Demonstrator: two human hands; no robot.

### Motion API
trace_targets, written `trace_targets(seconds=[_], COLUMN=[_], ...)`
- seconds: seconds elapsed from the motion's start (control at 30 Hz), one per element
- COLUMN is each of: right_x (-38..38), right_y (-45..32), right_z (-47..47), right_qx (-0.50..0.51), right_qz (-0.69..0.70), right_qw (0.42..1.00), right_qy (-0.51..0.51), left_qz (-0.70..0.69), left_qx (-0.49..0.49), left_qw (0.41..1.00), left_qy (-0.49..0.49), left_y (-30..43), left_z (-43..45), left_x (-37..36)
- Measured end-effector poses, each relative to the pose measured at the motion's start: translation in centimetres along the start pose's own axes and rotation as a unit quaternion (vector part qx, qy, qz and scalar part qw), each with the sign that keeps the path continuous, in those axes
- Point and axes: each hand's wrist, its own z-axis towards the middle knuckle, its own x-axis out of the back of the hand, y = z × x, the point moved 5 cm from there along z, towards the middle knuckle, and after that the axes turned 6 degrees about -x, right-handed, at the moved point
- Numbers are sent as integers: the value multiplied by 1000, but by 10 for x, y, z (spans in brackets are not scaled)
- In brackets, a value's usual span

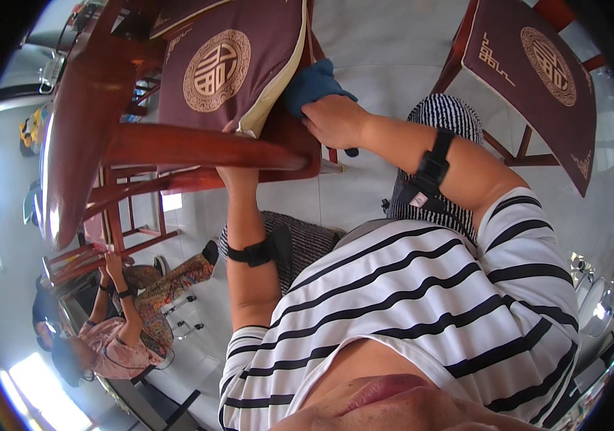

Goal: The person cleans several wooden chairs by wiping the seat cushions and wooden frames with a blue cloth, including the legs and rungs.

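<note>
My right hand (336,119) grips a blue cloth (315,85) and presses it against the edge of a red-brown wooden chair seat (280,129). Behind the chair's wooden rail (188,146), my left hand (238,175) is partly hidden. Its fingers show above the rail at the corner of a maroon seat cushion (178,73) with a gold round emblem and a cream edge. The cushion's near side is raised from the wood, and those fingers appear to hold it there.
A second chair with a matching cushion (533,70) stands at the right. Another person (118,345) sits at lower left, hands raised to another wooden chair (83,258). Grey tiled floor (382,37) lies between the chairs. My knees (447,116) are close to the near chair.
</note>
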Motion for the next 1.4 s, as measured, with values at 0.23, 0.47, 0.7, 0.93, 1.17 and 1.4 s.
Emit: trace_targets(seconds=[0.23, 0.47, 0.7, 0.93, 1.17, 1.4], right_x=[6, -6, 20, 57, 50, 48], right_y=[54, 93, 103, 104, 132, 159], right_z=[74, 149, 186, 179, 210, 184], right_qx=[-1, -85, 77, -30, 78, -109], right_qz=[-9, -13, -50, 17, 45, 213], right_qw=[997, 996, 996, 977, 930, 910], right_qy=[78, -22, 3, 212, 357, 338], left_qz=[-213, -192, -39, -5, -63, -70], left_qx=[85, 38, -4, -50, -68, -45], left_qw=[973, 979, 998, 998, 995, 995], left_qy=[10, 63, 50, 40, 34, 49], left_y=[-34, -28, -4, 7, 3, 3], left_z=[-19, -33, -25, -21, -16, -15], left_x=[-25, -23, -19, -12, -23, -26])
